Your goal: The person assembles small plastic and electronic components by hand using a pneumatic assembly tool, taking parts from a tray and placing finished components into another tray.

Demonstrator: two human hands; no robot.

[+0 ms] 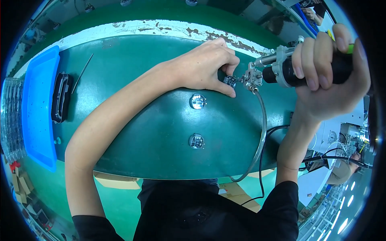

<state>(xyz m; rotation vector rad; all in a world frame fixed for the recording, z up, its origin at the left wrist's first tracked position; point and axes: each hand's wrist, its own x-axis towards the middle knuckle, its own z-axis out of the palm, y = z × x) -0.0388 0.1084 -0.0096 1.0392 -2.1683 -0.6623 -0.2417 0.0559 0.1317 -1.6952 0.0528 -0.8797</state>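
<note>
Thumb and fingers of my left hand [207, 66] are closed round the edges of a small round metal part [230, 82] on the green bench. My right hand [331, 76] wraps the black body of a power screwdriver [287, 71], held sideways. A metal head with a clear hose fixed to it sits at the driver's front, and its tip meets the held part or comes very close; I cannot tell which. Nearer to me lie a similar round silver part [198, 101] and another [197, 141], both apart from my hands.
On the left stand a blue tray [38, 108] and stacked clear plastic trays [11, 116]. Beside them lie a black oval frame [61, 97] and a thin rod [82, 73]. The clear hose [263, 132] loops over the bench's right side. Another person's hand [309, 14] shows at upper right.
</note>
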